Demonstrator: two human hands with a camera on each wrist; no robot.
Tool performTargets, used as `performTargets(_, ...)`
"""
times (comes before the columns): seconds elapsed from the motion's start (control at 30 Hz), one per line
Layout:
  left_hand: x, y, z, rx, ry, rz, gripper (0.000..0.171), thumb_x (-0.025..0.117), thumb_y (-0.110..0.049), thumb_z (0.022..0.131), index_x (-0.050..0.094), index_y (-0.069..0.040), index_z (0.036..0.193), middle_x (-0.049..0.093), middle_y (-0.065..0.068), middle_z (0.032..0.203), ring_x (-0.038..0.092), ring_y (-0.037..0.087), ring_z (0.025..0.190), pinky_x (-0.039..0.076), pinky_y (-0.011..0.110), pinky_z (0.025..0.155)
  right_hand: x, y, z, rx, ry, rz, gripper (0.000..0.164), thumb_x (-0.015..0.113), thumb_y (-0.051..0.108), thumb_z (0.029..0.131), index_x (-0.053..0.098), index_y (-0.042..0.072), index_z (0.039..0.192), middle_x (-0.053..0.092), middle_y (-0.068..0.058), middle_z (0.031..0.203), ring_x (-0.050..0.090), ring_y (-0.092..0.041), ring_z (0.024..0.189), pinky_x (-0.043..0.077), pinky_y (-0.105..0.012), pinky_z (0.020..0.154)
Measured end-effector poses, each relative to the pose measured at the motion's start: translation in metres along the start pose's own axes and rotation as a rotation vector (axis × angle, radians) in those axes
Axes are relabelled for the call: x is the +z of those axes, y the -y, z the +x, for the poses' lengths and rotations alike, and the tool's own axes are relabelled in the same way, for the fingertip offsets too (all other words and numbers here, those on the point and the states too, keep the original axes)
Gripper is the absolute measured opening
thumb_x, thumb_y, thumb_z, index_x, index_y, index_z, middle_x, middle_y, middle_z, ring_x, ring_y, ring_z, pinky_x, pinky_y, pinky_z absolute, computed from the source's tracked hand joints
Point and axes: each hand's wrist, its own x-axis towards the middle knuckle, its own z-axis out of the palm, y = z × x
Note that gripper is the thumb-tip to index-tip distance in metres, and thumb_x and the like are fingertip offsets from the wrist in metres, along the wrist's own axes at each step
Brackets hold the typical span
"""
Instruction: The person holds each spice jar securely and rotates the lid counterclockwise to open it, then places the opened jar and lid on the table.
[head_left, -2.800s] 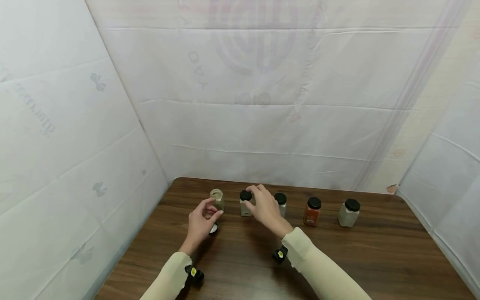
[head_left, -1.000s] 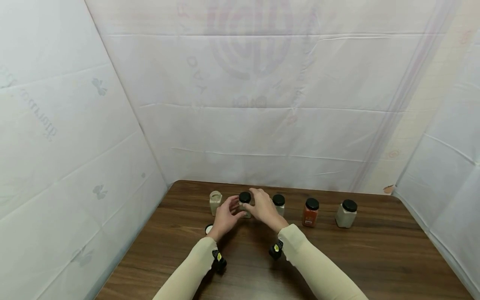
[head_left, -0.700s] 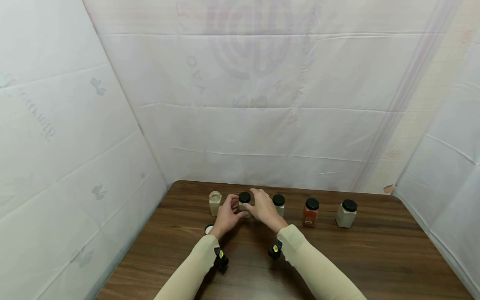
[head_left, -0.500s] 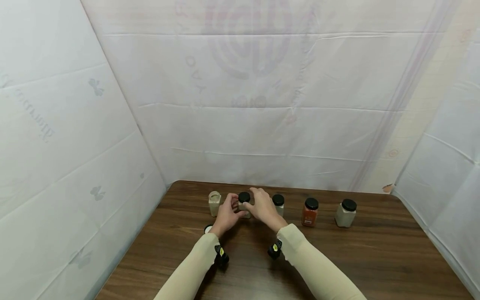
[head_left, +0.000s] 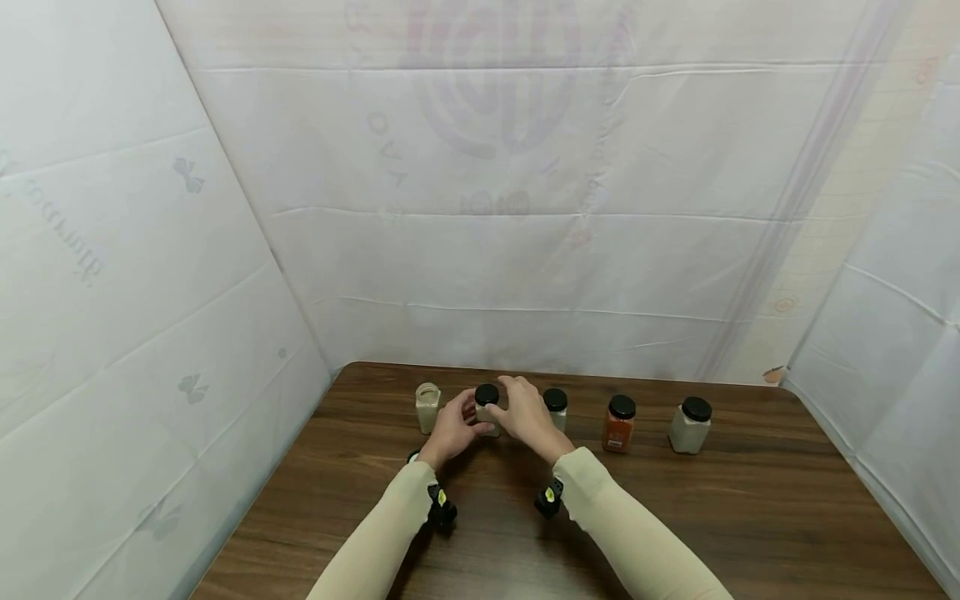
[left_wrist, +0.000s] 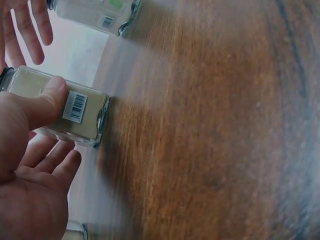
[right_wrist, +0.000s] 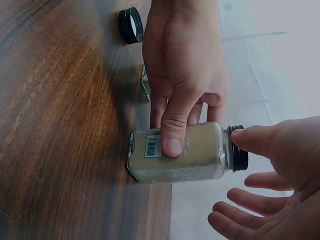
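In the head view, a glass spice jar of pale powder stands between both hands. My left hand grips its body, thumb beside the barcode and fingers behind, plain in the left wrist view. My right hand is at the jar's black lid. Its thumb touches the lid's side, while the other fingers are spread and fairly straight, the index tip just off the far edge. An uncapped jar of similar powder stands left of my left hand. A loose black cap with a white liner lies near my left wrist.
To the right along the dark wood table stand a black-lidded jar of pale powder, one of orange-red powder and another pale one. White sheeting hangs behind the table.
Since the earliest frame, my left hand has moved right, from beside the uncapped jar to the capped jar's body. My right hand stays near the lid, its index slightly farther off.
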Motion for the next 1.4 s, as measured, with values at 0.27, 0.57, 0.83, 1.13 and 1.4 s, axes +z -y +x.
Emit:
performTargets(0.27,-0.002,0.004,0.002,0.020,0.024,0.004,0.054,0.079,-0.006,0.090,0.058,0.000,0.140,0.065,0.019,0.134,0.062,0.034,0.126,0.051,0.047,0.104,0.005,-0.002,0.001,-0.002,-0.030,0.001,0.056,0.076,0.027,0.096,0.058,0.003,0.143,0.059,-0.019,0.137,0.060,-0.036,0.122,0.053,-0.050,0.097)
performTargets(0.57,-0.007,0.004,-0.001,0.004,0.031,0.020,0.053,0.078,-0.005,0.091,0.058,-0.001,0.140,0.065,0.019,0.135,0.062,0.034,0.126,0.052,0.045,0.103,0.006,0.001,0.002,-0.026,-0.067,0.015,0.055,0.078,0.028,0.094,0.062,0.001,0.138,0.062,-0.018,0.127,0.060,-0.037,0.116,0.054,-0.050,0.092)
performTargets(0.83,-0.007,0.002,-0.003,0.015,0.004,0.029,0.048,0.077,-0.004,0.091,0.061,0.000,0.136,0.066,0.020,0.132,0.064,0.036,0.123,0.054,0.045,0.100,0.008,0.002,0.004,-0.011,-0.071,0.020,0.055,0.078,0.031,0.094,0.063,0.003,0.138,0.061,-0.017,0.125,0.057,-0.037,0.117,0.053,-0.050,0.092)
performTargets(1.13,-0.003,0.004,-0.001,0.024,-0.032,0.092,0.045,0.078,-0.006,0.090,0.063,0.001,0.133,0.069,0.019,0.128,0.066,0.034,0.119,0.056,0.045,0.096,0.009,0.002,0.003,-0.033,-0.091,0.040,0.052,0.080,0.029,0.092,0.066,0.001,0.134,0.062,-0.017,0.120,0.056,-0.037,0.112,0.052,-0.050,0.089)
performTargets(1.4,0.000,0.007,-0.001,0.033,-0.047,0.124,0.048,0.080,-0.009,0.090,0.064,-0.001,0.134,0.070,0.017,0.127,0.067,0.031,0.118,0.055,0.045,0.097,0.012,0.003,0.003,-0.026,-0.100,0.043,0.049,0.080,0.030,0.092,0.068,0.002,0.131,0.062,-0.018,0.119,0.057,-0.037,0.112,0.052,-0.050,0.088)
